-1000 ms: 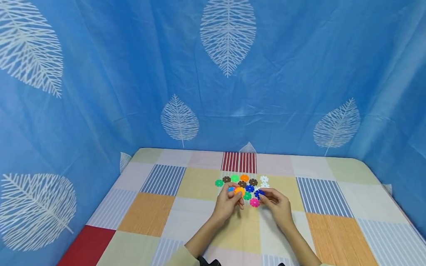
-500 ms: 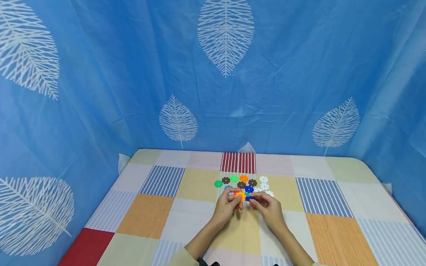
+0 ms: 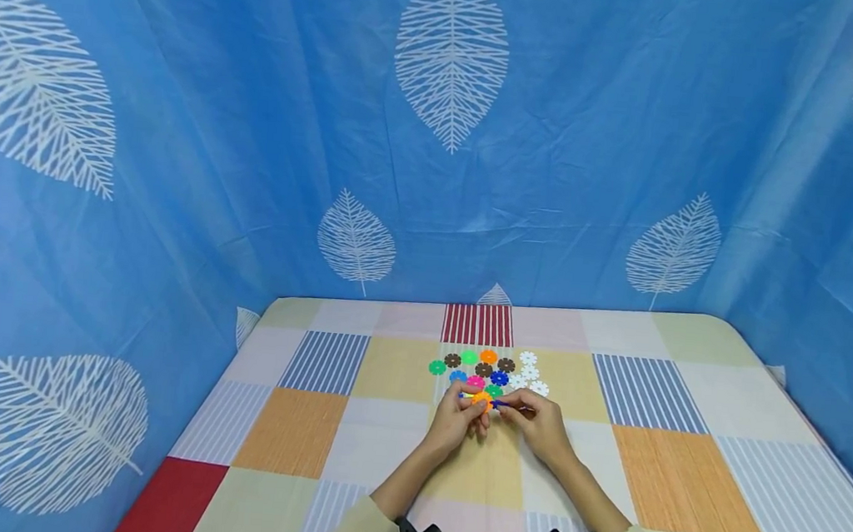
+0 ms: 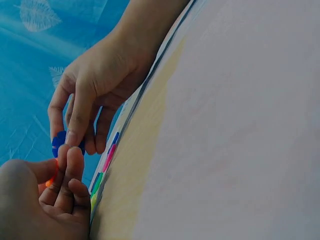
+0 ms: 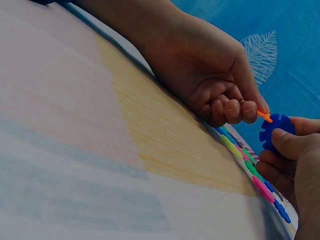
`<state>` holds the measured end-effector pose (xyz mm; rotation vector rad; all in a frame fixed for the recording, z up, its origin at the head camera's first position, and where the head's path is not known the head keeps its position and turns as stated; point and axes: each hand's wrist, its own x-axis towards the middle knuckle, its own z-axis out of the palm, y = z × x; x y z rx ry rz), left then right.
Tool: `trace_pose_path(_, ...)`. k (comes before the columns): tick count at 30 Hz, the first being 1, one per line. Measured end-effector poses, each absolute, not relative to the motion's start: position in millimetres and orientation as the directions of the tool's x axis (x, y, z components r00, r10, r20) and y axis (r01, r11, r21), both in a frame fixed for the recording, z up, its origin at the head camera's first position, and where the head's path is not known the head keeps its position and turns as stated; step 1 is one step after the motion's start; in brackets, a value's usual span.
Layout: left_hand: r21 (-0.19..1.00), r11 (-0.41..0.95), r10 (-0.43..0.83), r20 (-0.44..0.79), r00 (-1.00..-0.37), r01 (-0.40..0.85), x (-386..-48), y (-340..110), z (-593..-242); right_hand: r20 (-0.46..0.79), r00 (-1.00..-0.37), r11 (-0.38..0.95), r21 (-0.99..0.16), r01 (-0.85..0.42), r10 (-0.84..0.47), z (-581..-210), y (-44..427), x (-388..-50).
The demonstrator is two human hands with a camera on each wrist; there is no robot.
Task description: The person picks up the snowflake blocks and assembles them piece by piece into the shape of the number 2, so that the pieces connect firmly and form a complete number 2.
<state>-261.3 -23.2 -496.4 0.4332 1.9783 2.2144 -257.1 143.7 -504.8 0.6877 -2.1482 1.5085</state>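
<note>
My left hand [image 3: 450, 422] pinches an orange notched plastic disc [image 3: 484, 400] between thumb and fingers. Opposite it, my right hand [image 3: 540, 427] pinches a dark blue disc of the same kind [image 5: 274, 131], which looks edge-on in the head view. The two discs meet at their rims, set crosswise, with the orange edge [image 5: 264, 116] at the blue disc's notched side in the right wrist view. How deep they sit in each other I cannot tell. In the left wrist view, fingers cover most of the orange disc [image 4: 51, 175].
Loose notched discs lie behind the hands: several white ones [image 3: 529, 358], brown [image 3: 452, 360], green [image 3: 437, 368], orange [image 3: 489, 356], pink [image 3: 476, 382] and blue [image 3: 499, 378]. A patchwork cloth [image 3: 375, 437] covers the table. Blue leaf-print curtains [image 3: 553, 184] surround it.
My right hand has come left and slightly nearer, bringing the dark blue disc against the orange one and turning it edge-on. My left hand has lowered the orange disc slightly.
</note>
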Motion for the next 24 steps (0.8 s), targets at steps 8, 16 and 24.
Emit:
trace_pose_path(8,0.989,-0.099,0.293,0.132,-0.947,0.108,-259,-24,-497,0.680,-0.710,0.353,-0.629,-0.692,-0.181,-533,147,-273)
trace_pose_path(16,0.990,-0.086,0.292,0.133,-0.947,0.113,-257,-27,-497,0.681,-0.706,0.368,-0.617,-0.696,-0.193,-535,144,-273)
trace_pose_path(24,0.989,-0.089,0.285,0.138,-0.949,0.117,-256,-26,-495,0.687,-0.708,0.384,-0.616,-0.688,-0.164,-529,140,-269)
